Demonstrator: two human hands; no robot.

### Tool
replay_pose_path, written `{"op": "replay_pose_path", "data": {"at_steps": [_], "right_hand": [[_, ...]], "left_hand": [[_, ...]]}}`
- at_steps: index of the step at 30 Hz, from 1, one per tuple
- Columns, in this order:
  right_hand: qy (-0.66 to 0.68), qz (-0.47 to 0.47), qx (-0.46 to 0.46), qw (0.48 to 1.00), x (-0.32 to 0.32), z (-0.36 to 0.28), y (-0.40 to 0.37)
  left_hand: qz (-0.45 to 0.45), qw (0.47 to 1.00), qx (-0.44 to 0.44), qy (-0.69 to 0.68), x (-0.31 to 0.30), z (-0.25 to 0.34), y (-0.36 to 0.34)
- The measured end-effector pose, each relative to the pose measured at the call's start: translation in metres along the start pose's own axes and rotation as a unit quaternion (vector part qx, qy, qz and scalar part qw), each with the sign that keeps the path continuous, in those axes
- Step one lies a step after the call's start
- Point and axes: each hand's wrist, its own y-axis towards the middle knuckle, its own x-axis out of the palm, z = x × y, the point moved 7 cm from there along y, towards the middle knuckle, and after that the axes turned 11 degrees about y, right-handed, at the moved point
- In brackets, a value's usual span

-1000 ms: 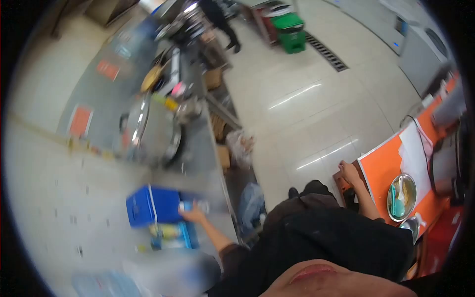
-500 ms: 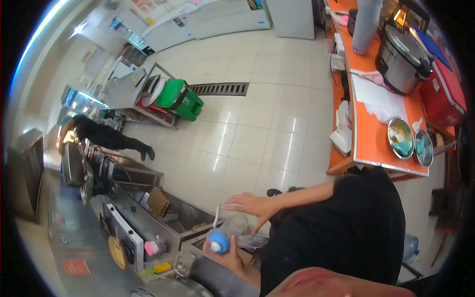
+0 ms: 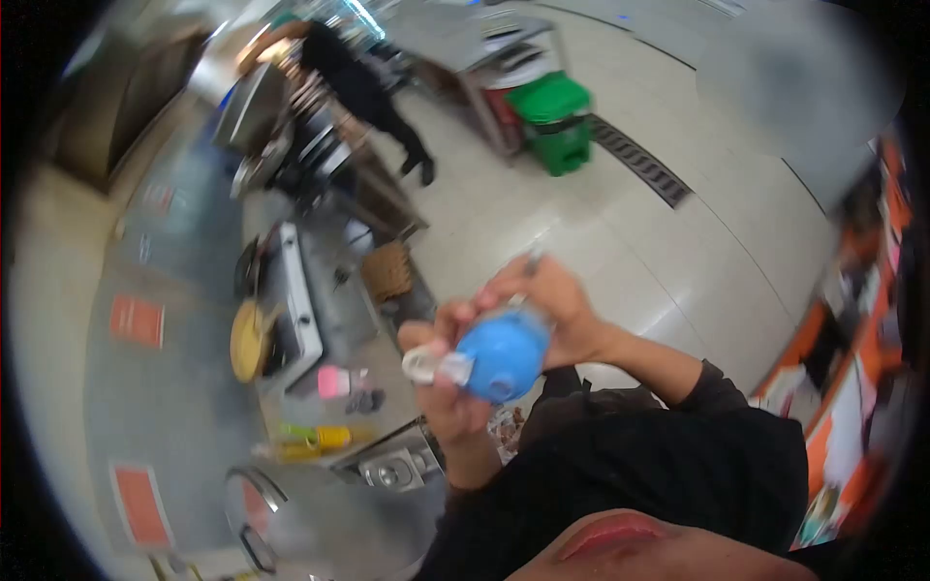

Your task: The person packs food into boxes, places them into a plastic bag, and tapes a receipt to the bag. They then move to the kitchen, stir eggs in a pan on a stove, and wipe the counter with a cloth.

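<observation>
- Blue object [image 3: 504,358], rounded, with a pale end piece [image 3: 436,368], is up in front of the person's torso, clear of the steel bench [image 3: 199,412]
- Left hand [image 3: 455,412] grasps it at the pale piece, fingers curled round; right hand [image 3: 557,305] is wrapped about the far side; exact fingertip contact blurred
- Judgement: best to brace the body with the right hand while the left keeps the pale piece in line, so nothing twists
- Even pressure advised; surface looks smooth, may slip
- Compared with 0.5 s ago: right hand was spread and apart, left alone holding; now both are on the object
- View has swung; green bin [image 3: 552,121] sits further right, orange bench [image 3: 823,455] now only a blurred edge
</observation>
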Motion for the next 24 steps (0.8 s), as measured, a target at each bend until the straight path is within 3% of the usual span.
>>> {"op": "replay_pose_path", "data": {"at_steps": [2,4,6,7,9,10,11,13,15,17,19,20,21,22,23,24], "right_hand": [[0.023,-0.018,-0.01,1.0,0.02,0.015,0.048],[0.016,0.023,-0.086,0.996,0.023,0.022,0.092],[0.05,0.027,-0.132,0.99,0.042,0.042,0.128],[0.068,0.052,-0.173,0.981,0.049,0.049,0.143],[0.113,0.066,-0.198,0.971,0.077,0.063,0.171],[0.153,0.093,-0.228,0.957,0.084,0.062,0.186],[0.189,0.125,-0.259,0.939,0.084,0.061,0.2],[0.187,0.09,-0.263,0.942,0.093,0.068,0.229],[0.175,0.065,-0.326,0.927,0.105,0.073,0.256],[0.203,0.023,-0.308,0.929,0.12,0.08,0.283],[0.197,0.11,-0.307,0.925,0.138,0.091,0.308],[0.225,0.115,-0.319,0.914,0.143,0.094,0.318],[0.261,0.096,-0.328,0.903,0.147,0.097,0.327],[0.289,0.084,-0.335,0.893,0.148,0.099,0.335],[0.311,0.076,-0.344,0.883,0.149,0.102,0.344],[0.333,0.071,-0.351,0.872,0.149,0.105,0.354]], "left_hand": [[0.0,0.996,0.041,0.083,-0.015,0.022,0.04],[-0.008,0.989,0.073,0.127,-0.033,0.036,0.082],[-0.116,0.981,0.124,0.099,-0.045,0.055,0.115],[-0.104,0.978,0.14,0.11,-0.049,0.061,0.129],[-0.126,0.946,0.264,0.143,-0.045,0.08,0.146],[-0.117,0.943,0.27,0.155,-0.049,0.086,0.155],[-0.076,0.937,0.284,0.186,-0.052,0.094,0.163],[-0.019,0.92,0.304,0.248,-0.061,0.103,0.181],[0.013,0.917,0.303,0.26,-0.073,0.106,0.196],[0.061,0.909,0.313,0.269,-0.088,0.108,0.209],[0.142,0.892,0.34,0.261,-0.1,0.112,0.218],[0.217,0.885,0.358,0.205,-0.107,0.114,0.223],[0.353,0.856,0.376,0.042,-0.124,0.108,0.223],[0.456,0.782,0.412,-0.104,-0.14,0.098,0.222],[0.501,0.722,0.453,-0.152,-0.146,0.093,0.224],[0.493,0.718,0.471,-0.135,-0.151,0.095,0.229]]}}
